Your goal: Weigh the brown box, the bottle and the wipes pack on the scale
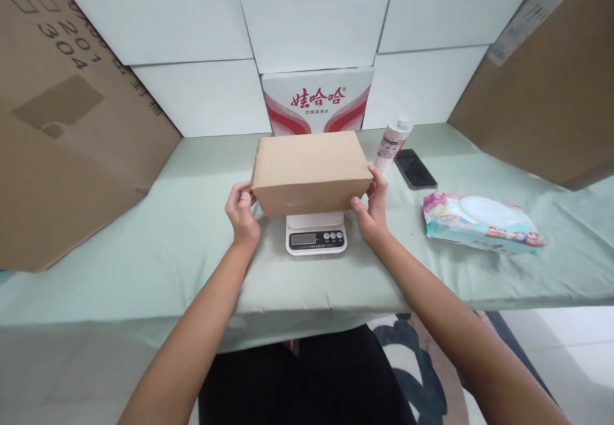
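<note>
Between my two hands is a plain brown cardboard box (309, 166), gripped at its two ends. My left hand (243, 214) has its fingers curled round the box's left end, low at the corner. At the opposite end, my right hand (373, 207) holds the lower right corner with the thumb on the front side. Right under the box sits a white kitchen scale (316, 240) with a small grey display and several round buttons. The box hides most of the scale's top; whether the two touch I cannot tell.
A white bottle (393, 142) stands behind my right hand, beside a black phone (416, 169). Farther right lies a pack of wet wipes (482, 223). Large cardboard boxes (71, 175) flank both sides, and white cartons (316, 95) line the back of the green-covered table (201, 284).
</note>
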Demonstrator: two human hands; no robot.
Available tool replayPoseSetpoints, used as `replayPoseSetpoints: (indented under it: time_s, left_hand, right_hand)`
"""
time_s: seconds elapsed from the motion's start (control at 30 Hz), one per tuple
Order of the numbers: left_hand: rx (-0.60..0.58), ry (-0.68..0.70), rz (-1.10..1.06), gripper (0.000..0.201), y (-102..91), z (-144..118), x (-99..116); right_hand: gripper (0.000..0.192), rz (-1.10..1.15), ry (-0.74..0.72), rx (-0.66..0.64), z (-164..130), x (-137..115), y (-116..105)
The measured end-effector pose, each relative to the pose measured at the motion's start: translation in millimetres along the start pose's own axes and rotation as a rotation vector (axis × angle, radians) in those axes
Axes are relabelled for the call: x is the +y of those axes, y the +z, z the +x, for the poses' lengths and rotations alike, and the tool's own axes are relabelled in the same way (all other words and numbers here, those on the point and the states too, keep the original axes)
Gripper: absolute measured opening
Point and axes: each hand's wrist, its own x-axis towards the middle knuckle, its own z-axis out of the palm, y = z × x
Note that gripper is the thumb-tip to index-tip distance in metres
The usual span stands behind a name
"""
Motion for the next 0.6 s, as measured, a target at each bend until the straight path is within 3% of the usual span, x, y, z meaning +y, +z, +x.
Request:
replayPoseSetpoints:
  time_s: [0.1,0.6]
  left_hand:
    - [0.064,0.002,-0.023,0.047,1.5,0.9,1.7]
    - [0.104,0.006,-0.076,0.048,3.0,2.6,7.2]
  right_hand:
    - [0.067,-0.008,0.000,0.000,0.8,-1.0,0.1]
    - [0.063,-0.058,-0.024,0.018,4.5,-2.0,-1.0]
